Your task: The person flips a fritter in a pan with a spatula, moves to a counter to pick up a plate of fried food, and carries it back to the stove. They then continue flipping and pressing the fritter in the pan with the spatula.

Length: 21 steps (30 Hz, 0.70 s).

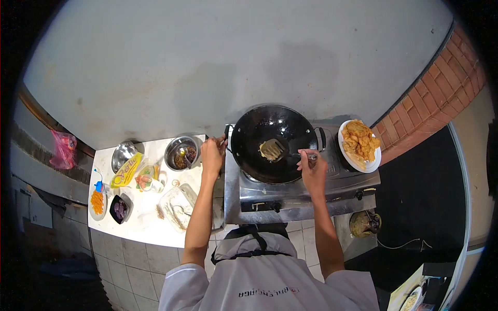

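A black wok (275, 116) sits on the stove. Its left handle is in the grip of my left hand (212, 154), fingers closed near the rim. My right hand (313, 168) is closed around the handle of a slotted spatula (278, 149), whose head reaches down into the wok. A small pale yellow piece of food (267, 151) lies under and beside the spatula head. Right of the wok, a white plate (374, 165) carries a heap of golden fried pieces (359, 140).
The steel stove (337, 191) has knobs along its front. On the white table (140, 228) at left stand metal bowls (173, 146), a yellow packet (127, 170), a clear container (174, 210), a dark bowl (120, 211) and an orange-filled plate (97, 205). A gas cylinder (361, 224) stands below.
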Each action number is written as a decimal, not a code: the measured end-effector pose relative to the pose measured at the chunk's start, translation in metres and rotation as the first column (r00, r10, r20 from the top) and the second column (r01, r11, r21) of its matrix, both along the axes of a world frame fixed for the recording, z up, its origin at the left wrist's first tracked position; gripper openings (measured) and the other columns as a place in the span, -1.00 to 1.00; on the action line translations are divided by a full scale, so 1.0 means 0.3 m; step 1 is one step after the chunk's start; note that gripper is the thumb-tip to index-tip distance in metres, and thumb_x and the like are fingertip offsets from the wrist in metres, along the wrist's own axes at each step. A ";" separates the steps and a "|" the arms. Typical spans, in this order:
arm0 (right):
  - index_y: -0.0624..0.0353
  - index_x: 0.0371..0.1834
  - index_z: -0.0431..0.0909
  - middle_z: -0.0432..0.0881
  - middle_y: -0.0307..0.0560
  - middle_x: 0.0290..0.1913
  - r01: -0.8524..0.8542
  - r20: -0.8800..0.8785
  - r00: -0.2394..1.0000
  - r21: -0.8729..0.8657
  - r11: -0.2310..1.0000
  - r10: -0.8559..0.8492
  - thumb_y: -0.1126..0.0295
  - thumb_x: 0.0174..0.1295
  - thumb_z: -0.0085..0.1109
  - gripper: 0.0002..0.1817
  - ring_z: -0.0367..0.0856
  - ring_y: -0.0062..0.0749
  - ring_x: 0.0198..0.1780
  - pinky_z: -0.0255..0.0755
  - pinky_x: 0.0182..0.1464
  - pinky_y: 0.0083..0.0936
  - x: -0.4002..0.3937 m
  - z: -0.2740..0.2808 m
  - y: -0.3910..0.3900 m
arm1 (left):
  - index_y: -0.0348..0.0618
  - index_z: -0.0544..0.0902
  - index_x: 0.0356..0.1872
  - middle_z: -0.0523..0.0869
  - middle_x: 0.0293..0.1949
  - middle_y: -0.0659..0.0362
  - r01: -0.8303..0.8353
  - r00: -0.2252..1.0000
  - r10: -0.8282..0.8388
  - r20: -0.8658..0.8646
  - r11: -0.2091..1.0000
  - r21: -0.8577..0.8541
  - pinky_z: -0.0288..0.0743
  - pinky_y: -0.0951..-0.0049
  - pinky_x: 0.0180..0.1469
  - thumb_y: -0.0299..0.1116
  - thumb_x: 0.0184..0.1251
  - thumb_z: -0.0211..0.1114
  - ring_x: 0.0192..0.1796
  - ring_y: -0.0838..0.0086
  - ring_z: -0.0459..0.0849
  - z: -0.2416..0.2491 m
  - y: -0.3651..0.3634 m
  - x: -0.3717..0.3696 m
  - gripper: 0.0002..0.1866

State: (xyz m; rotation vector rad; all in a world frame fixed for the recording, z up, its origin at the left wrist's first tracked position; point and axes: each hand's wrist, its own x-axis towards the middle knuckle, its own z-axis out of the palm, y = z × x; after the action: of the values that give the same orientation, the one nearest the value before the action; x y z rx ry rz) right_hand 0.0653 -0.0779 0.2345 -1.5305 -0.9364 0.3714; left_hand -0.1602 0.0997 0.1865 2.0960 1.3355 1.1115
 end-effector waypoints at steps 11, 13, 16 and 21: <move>0.35 -0.26 0.54 0.59 -0.14 -0.56 0.051 0.034 0.998 -0.071 0.996 -0.048 0.35 0.36 0.12 -0.78 0.59 -0.62 -0.55 0.46 -0.54 -0.64 -0.017 -0.087 -0.016 | -0.50 0.64 -0.41 0.70 -0.37 -0.19 0.010 1.000 -0.009 0.022 0.999 -0.035 0.53 0.18 -0.25 -0.53 0.13 0.33 -0.33 -0.02 0.70 -0.001 0.001 0.001 -0.85; 0.34 -0.25 0.53 0.59 -0.13 -0.55 0.047 0.022 0.999 -0.077 0.996 -0.045 0.35 0.37 0.11 -0.78 0.60 -0.61 -0.53 0.46 -0.55 -0.63 -0.021 -0.098 -0.013 | -0.50 0.63 -0.44 0.70 -0.36 -0.19 0.005 1.000 -0.005 0.012 1.000 -0.021 0.54 0.19 -0.25 -0.54 0.13 0.33 -0.34 -0.01 0.70 -0.013 0.007 0.002 -0.85; 0.33 -0.23 0.51 0.58 -0.13 -0.54 0.046 0.039 0.998 -0.074 0.996 -0.043 0.35 0.38 0.08 -0.79 0.58 -0.61 -0.51 0.43 -0.53 -0.62 -0.026 -0.106 -0.009 | -0.39 0.67 -0.32 0.70 -0.40 -0.17 -0.016 1.000 0.016 -0.025 1.000 0.003 0.53 0.22 -0.29 -0.50 0.14 0.33 -0.37 0.02 0.70 -0.027 0.014 -0.002 -0.87; 0.34 -0.27 0.49 0.53 -0.17 -0.56 0.057 0.099 0.994 -0.103 0.993 -0.047 0.34 0.38 0.08 -0.78 0.46 -0.64 -0.55 0.33 -0.49 -0.62 -0.032 -0.094 -0.002 | -0.50 0.62 -0.48 0.70 -0.38 -0.20 -0.018 1.000 0.018 0.009 1.000 0.008 0.53 0.19 -0.27 -0.55 0.12 0.33 -0.34 -0.01 0.70 -0.008 0.001 0.005 -0.86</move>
State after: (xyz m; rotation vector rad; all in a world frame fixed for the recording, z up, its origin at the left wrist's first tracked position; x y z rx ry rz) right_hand 0.0558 -0.0786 0.2062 -1.6791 -0.9624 0.3159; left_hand -0.1587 0.1000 0.1842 2.0865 1.3509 1.1340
